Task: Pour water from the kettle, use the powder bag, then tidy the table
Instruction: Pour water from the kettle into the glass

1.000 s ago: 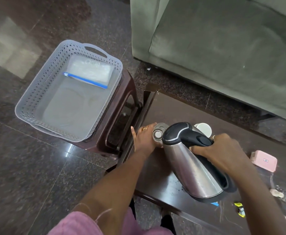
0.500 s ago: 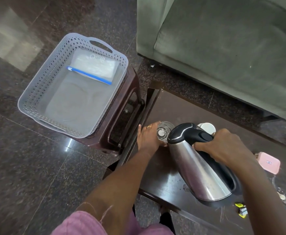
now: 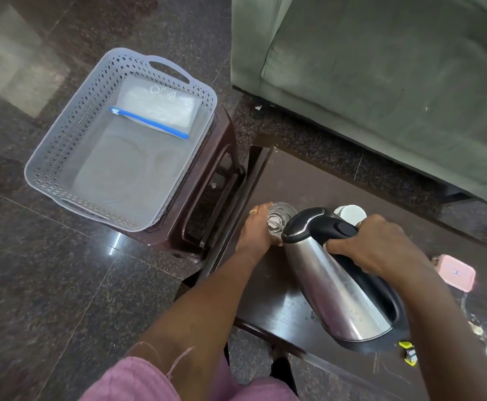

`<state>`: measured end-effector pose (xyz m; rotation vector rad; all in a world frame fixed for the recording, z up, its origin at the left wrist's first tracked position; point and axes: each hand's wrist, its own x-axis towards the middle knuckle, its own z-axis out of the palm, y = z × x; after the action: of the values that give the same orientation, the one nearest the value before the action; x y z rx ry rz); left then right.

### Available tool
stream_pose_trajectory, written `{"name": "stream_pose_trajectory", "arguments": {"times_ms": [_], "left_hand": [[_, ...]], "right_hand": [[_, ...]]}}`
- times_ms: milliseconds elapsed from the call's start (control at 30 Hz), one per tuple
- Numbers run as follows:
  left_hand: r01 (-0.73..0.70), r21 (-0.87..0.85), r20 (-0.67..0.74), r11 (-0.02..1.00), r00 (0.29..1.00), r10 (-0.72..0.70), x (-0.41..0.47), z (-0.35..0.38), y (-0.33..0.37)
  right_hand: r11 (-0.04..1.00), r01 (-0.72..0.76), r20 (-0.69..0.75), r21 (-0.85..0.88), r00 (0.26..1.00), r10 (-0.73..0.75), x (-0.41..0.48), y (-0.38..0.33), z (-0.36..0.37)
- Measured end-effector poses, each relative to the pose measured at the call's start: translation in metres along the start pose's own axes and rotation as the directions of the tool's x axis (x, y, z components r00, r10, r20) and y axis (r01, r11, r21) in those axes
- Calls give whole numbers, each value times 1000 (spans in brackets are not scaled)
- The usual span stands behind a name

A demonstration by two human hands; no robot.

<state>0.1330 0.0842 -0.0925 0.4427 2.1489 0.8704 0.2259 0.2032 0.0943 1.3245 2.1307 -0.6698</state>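
Pouring is in hand: the right hand grips the tilted stainless-steel kettle by its handle, spout over the clear glass tumbler that the left hand curls round at the dark wooden table's left edge. Next, probably: right the kettle, then fetch the blue-zipped clear powder bag from the grey perforated basket.
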Motion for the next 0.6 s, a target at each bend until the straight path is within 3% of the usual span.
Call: {"name": "stream_pose_trajectory", "arguments": {"times_ms": [600], "left_hand": [[9, -23, -7, 1000, 1000, -10, 2, 3, -2]], "right_hand": [[999, -27, 12, 35, 1000, 27, -6, 9, -4]]}}
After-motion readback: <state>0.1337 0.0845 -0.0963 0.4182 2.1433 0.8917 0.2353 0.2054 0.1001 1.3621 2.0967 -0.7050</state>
